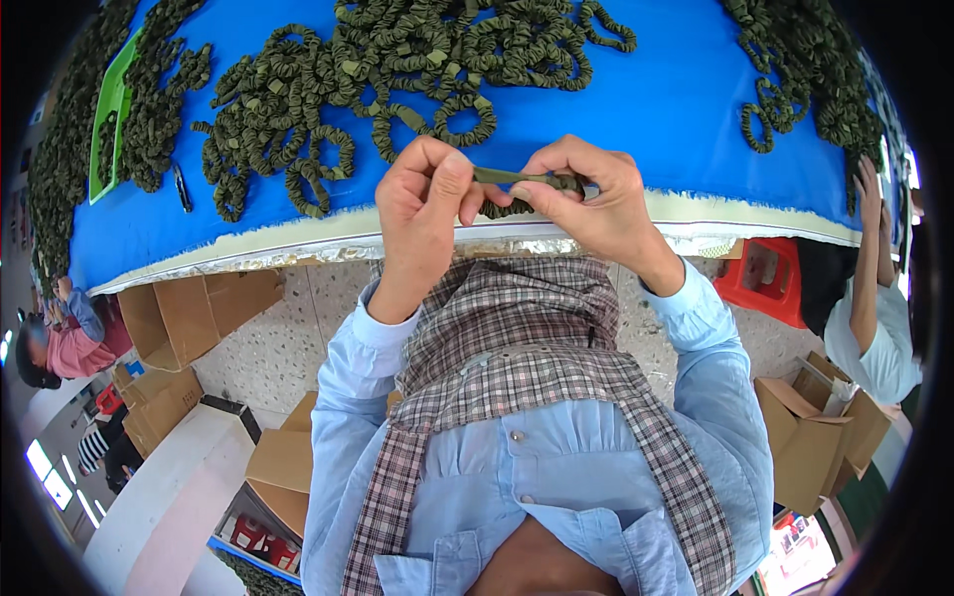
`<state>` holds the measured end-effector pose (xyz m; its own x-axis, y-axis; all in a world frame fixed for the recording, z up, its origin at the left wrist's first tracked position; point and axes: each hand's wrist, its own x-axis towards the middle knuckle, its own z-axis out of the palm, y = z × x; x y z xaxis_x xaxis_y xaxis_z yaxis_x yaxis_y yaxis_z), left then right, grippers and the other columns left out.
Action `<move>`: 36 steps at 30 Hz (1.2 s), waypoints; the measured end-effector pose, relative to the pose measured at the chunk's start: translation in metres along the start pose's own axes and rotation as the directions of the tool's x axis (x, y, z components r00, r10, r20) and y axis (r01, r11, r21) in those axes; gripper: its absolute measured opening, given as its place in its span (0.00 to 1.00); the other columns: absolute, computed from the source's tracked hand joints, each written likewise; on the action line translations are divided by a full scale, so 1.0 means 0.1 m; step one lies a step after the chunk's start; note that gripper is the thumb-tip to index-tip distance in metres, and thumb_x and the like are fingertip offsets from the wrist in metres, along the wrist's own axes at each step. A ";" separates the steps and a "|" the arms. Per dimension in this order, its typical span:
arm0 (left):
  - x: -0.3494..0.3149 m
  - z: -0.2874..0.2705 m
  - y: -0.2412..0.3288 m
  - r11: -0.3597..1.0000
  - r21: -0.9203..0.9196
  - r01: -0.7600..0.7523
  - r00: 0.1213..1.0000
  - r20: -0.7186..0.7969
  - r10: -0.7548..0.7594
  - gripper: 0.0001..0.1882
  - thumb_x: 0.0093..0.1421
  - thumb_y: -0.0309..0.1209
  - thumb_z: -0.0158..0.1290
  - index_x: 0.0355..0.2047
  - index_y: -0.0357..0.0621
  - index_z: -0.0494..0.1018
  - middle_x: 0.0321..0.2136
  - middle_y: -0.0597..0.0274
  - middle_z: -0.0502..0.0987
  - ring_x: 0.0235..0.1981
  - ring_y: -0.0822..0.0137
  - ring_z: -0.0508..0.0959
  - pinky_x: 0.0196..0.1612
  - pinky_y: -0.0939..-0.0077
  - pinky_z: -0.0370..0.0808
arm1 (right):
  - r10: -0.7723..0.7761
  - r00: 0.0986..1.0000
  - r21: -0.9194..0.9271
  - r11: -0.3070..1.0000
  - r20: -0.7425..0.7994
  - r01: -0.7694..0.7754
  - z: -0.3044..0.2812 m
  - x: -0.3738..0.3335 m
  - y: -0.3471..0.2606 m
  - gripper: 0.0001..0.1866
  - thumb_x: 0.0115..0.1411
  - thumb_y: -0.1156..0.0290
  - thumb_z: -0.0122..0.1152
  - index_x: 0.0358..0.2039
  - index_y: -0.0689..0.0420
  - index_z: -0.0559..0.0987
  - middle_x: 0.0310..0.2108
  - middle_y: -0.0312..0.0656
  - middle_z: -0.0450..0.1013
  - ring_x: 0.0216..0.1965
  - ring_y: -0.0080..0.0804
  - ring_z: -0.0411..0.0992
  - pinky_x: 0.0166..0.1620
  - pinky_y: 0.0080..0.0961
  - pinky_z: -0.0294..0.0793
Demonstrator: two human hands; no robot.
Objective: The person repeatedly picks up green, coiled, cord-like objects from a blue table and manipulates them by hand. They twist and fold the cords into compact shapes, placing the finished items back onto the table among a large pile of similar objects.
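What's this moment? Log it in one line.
left hand: pinches dark-green fabric band | right hand: grips band's bunched part | ahead: piled dark-green gathered loops on blue cloth

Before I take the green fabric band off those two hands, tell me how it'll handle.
The band probably flops along its flat stretch, which looks like thin cloth. Its bunched end at the right hand likely squashes easily, being ruffled. It should be light, judging by how narrow it is.
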<state>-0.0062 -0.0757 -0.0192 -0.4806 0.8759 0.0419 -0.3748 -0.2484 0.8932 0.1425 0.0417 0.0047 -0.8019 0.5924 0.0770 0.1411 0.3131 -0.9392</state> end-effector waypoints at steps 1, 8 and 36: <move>-0.01 0.01 0.03 1.000 -0.021 0.016 1.000 -0.016 -0.016 0.11 0.66 0.33 0.47 0.29 0.40 0.65 0.20 0.66 0.69 0.19 0.79 0.67 0.28 0.79 0.72 | 0.056 0.998 0.031 0.998 0.022 -0.057 -0.03 0.00 -0.02 0.06 0.50 0.74 0.68 0.28 0.59 0.78 0.23 0.31 0.72 0.22 0.15 0.65 0.28 0.14 0.61; -0.07 0.09 0.03 0.972 -0.140 0.190 0.981 0.055 -0.184 0.12 0.67 0.36 0.44 0.29 0.43 0.62 0.19 0.69 0.59 0.20 0.76 0.62 0.33 0.74 0.74 | -0.203 0.979 0.260 0.944 -0.021 0.202 0.02 0.06 0.06 0.19 0.52 0.80 0.58 0.46 0.60 0.67 0.24 0.34 0.66 0.23 0.18 0.65 0.29 0.17 0.66; -0.09 -0.01 0.17 0.978 -0.204 0.054 0.994 0.101 -0.034 0.10 0.62 0.31 0.52 0.30 0.42 0.63 0.20 0.64 0.68 0.16 0.80 0.63 0.21 0.86 0.64 | -0.216 0.976 0.238 0.950 0.029 0.203 0.09 0.05 -0.02 0.12 0.53 0.78 0.64 0.39 0.62 0.75 0.27 0.36 0.73 0.25 0.17 0.68 0.27 0.16 0.65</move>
<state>-0.0096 -0.0883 -0.0047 -0.3849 0.9212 0.0568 -0.5539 -0.2798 0.7842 0.1329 0.0368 0.0042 -0.8297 0.4893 0.2687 -0.1675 0.2409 -0.9560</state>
